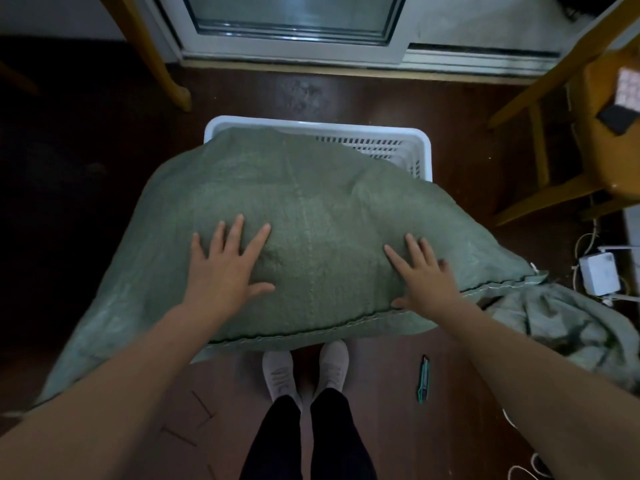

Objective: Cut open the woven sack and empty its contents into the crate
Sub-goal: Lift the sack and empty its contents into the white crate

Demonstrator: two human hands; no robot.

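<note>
Both palms are down on the woven sack (311, 209): left hand (225, 268) and right hand (426, 275), fingers (237, 226) spread straight, gripping nothing. The sack sprawls across the white crate (424, 147), long axis left to right, its stitched seam (311, 332) on the near edge. The cutter (423, 379) lies on the floor (381, 393), nearer the right hand, which looks like the one to pick it up.
</note>
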